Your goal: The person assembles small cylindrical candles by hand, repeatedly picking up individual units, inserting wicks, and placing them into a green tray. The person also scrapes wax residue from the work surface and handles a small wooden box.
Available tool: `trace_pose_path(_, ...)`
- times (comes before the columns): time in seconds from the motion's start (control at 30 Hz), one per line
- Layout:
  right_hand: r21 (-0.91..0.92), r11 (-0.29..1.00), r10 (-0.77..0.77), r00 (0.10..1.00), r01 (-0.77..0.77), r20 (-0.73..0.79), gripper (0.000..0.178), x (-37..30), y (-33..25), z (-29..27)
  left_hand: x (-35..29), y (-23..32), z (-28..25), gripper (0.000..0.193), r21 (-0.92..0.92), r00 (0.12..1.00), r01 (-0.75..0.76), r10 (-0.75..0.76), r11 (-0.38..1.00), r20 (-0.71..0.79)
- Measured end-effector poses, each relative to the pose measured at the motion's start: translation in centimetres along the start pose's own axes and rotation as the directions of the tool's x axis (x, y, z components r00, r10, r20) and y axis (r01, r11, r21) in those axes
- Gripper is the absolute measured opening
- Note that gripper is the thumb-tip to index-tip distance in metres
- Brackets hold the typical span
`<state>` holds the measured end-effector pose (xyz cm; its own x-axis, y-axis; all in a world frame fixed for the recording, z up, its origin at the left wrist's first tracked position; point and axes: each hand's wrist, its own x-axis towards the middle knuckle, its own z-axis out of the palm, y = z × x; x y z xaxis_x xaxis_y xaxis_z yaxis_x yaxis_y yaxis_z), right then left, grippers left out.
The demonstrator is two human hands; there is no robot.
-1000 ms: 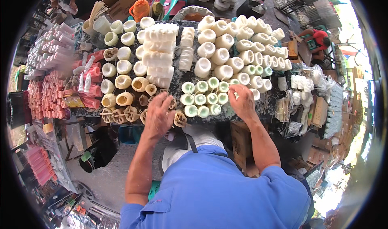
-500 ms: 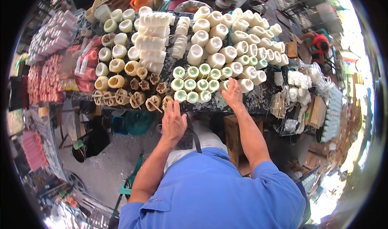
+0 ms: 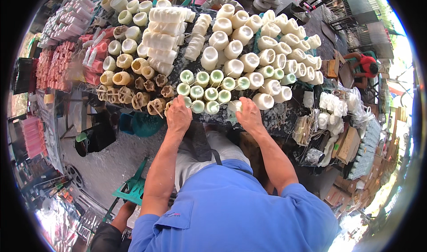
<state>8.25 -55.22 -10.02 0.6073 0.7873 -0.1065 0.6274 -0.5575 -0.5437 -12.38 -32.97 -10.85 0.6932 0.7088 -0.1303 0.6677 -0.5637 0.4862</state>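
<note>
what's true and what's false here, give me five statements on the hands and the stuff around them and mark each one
1. The left hand is at the near edge of the pale green cylinders. True.
2. The right hand is over the pink pieces. False: it is near a white cylinder, far from them.
3. The pink pieces lie left of the pale green cylinders. True.
4. The brown flower-shaped pieces lie right of the right hand. False: they lie left of it.
5. The person's shirt is blue. True.

Smooth, seemingly waxy green cylinders (image 3: 211, 94); matt blue cloth shirt (image 3: 242, 203); plastic chair (image 3: 131, 188).
</note>
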Motion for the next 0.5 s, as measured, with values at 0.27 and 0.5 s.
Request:
trace_pose_path(0.27,0.227,0.949,0.236,0.971,-0.219,-0.050,0.047,0.0,0.2,-3.3,-1.0,1.2,-2.8,0.052,-0.062,0.999,-0.014,0.012,0.998,-0.031)
trace_pose_path(0.5,0.214,0.919,0.320,0.943,-0.332,0.087,0.053,-1.1,-3.1,-11.1,-8.9,9.4,-0.6,0.060,-0.404,0.950,0.018,0.110,0.915,0.292)
